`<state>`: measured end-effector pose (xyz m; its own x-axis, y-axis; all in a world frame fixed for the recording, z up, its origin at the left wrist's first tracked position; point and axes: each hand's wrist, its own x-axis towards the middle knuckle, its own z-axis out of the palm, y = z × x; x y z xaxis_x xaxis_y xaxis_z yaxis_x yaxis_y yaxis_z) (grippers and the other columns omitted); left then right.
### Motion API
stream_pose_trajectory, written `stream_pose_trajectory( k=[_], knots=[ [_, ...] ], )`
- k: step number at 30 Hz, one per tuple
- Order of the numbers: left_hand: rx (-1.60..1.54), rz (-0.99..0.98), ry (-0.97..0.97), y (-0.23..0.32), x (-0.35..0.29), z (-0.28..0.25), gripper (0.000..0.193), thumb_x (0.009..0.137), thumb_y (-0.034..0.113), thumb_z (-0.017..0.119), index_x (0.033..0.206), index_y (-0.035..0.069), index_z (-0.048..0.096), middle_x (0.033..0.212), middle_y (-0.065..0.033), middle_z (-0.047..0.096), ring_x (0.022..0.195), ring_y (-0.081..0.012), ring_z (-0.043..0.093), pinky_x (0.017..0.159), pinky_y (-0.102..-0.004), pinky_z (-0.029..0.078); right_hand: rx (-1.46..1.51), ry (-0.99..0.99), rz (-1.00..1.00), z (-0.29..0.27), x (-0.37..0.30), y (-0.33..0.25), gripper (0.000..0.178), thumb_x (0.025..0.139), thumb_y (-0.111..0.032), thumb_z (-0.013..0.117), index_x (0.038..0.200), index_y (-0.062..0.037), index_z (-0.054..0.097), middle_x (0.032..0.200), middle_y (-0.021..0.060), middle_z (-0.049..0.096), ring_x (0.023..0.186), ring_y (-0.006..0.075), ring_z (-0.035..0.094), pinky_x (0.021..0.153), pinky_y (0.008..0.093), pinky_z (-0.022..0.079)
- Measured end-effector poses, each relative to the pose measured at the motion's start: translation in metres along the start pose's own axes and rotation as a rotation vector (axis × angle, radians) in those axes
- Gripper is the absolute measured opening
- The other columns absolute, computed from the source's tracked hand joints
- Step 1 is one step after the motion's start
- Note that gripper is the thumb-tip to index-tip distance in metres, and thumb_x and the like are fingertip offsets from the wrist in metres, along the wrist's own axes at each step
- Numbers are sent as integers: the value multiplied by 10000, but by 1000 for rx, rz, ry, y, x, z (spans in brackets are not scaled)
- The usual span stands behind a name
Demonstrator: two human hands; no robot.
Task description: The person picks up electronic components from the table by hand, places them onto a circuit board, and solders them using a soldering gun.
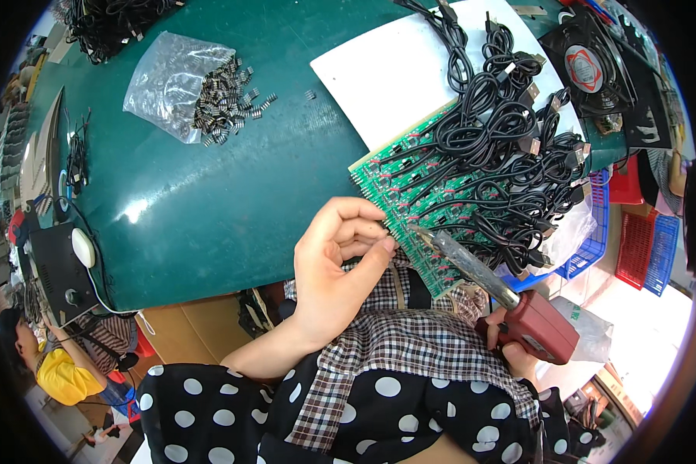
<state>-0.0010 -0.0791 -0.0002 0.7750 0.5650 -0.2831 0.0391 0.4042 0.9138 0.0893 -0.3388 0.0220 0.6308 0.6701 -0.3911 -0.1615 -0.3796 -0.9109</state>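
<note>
My right hand point(515, 359) grips a dark red soldering gun point(541, 329), whose long metal barrel slants up and left so that its tip is over a green circuit board panel point(441, 255). At the panel's left edge is my left hand point(336, 259), thumb and fingertips brought together against the board. Whatever those fingers pinch is too small and too hidden to name. Pin connectors stick out along the panel's upper left edge. Many bundled black USB cables point(487, 131) run from the board and lie heaped to its right.
A white sheet point(363, 85) lies beneath the cables. On the green table point(232, 209), small black pin connectors point(228, 100) spill from a clear plastic bag point(170, 81). A black fan point(591, 66) stands at the far right, a black control box point(66, 271) at the left. Blue and red baskets point(657, 251) are at right.
</note>
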Motion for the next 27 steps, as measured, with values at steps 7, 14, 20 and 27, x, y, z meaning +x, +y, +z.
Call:
stream_pose_trajectory(
  k=[7, 14, 20, 27],
  knots=[
    [-1, -27, -42, 1, 3, -1, 261, 787, -118, 501, 1008, -8, 414, 817, -65, 549, 769, -104, 566, 712, -232, 495, -247, 25, 106, 2, 4, -12, 249, 551, -73, 628, 799, -82, 628, 718, 37, 582, 629, 224, 573, 579, 306, 444],
    [-19, -51, -54, 4, 4, -1, 265, 784, -117, 499, 1009, -1, 422, 808, -46, 539, 767, -84, 553, 713, -213, 471, -166, 12, 136, -1, 6, -9, 244, 529, -108, 677, 767, -95, 625, 779, 63, 586, 683, 254, 585, 618, 313, 465],
    [-26, -76, -43, 6, 4, 0, 267, 774, -117, 506, 1001, 5, 438, 804, -25, 527, 771, -67, 542, 716, -202, 457, -294, -29, 68, -2, 6, -3, 273, 531, -133, 682, 795, -98, 624, 806, 75, 593, 710, 276, 584, 635, 335, 467],
    [-21, -93, -35, 6, 4, 0, 264, 769, -118, 511, 991, 8, 445, 804, -22, 524, 773, -62, 539, 709, -196, 457, -343, 58, 31, -4, -5, 9, 289, 539, -158, 681, 819, -109, 627, 859, 84, 600, 744, 293, 584, 652, 341, 471]
  ],
)
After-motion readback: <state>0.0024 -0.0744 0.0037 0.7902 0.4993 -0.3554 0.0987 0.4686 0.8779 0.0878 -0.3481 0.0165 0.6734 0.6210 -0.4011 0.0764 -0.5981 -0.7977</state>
